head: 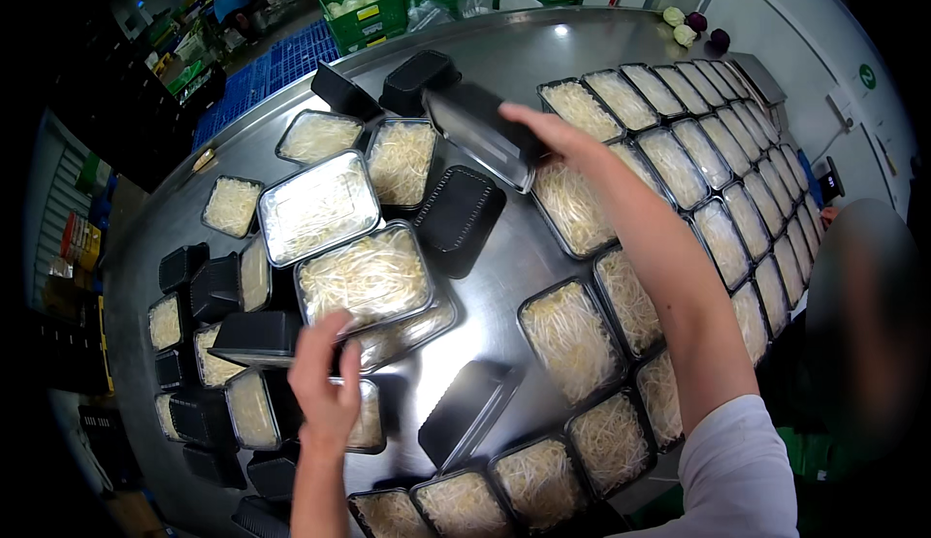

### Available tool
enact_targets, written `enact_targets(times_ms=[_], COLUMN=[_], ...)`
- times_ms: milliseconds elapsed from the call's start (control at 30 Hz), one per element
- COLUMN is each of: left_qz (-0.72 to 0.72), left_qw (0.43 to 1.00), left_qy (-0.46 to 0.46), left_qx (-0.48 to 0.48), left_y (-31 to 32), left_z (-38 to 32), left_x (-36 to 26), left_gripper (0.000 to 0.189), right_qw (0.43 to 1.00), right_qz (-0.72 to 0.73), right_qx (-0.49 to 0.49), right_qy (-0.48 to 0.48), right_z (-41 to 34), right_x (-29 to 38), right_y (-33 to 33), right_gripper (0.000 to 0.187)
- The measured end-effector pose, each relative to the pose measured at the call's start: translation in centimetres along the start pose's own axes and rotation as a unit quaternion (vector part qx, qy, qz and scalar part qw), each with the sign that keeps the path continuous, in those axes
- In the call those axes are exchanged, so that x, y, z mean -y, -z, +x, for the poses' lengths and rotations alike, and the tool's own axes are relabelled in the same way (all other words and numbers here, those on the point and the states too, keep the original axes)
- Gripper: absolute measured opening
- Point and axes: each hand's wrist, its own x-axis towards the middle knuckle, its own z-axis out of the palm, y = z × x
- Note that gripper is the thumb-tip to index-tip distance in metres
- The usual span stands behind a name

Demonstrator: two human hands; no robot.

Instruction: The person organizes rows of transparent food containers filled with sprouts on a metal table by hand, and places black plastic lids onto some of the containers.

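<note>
My right hand (545, 131) grips a black plastic tray (489, 120) with a clear film top, tipped on its side above the steel table (502, 247). My left hand (327, 378) has thumb and fingers apart. Its fingertips overlap the near corner of a film-covered tray of bean sprouts (367, 276), and I cannot see whether they touch it. That tray rests partly on another film-topped tray (400, 334). Beyond it lies a shiny sealed tray of sprouts (320, 207). An overturned black tray (460, 218) is between my hands, and a tilted one (465, 414) lies nearer me.
Rows of sprout trays (684, 167) fill the table's right side and curve along its near edge. Jumbled trays (211, 287) cover the left. Cabbages (684, 35) sit at the far right corner. A blurred person (858, 334) is close on my right; green crates (364, 14) stand beyond the table.
</note>
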Motion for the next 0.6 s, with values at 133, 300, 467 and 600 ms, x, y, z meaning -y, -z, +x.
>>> enact_targets(times_ms=[133, 300, 467, 600], left_qz=[0.130, 0.296, 0.282, 0.344], left_qw=[0.990, 0.946, 0.945, 0.928], left_qy=[-0.019, 0.032, 0.054, 0.024], left_qx=[0.043, 0.124, 0.155, 0.142], left_y=[-2.2, -3.3, -6.2, -7.1], left_z=[6.0, 8.7, 11.0, 9.8], left_x=[3.4, 6.0, 4.8, 5.6], left_gripper=[0.048, 0.063, 0.076, 0.079], right_qw=[0.908, 0.772, 0.733, 0.842], right_qz=[-0.203, -0.493, -0.519, -0.375], right_qx=[-0.303, -0.160, -0.170, -0.144], right_qy=[0.205, 0.367, 0.406, 0.360], right_z=[5.3, 3.3, 2.1, 1.2], right_x=[-2.8, -5.2, -7.6, -7.9], right_y=[6.7, 1.2, -2.0, -10.5], right_gripper=[0.054, 0.042, 0.045, 0.059])
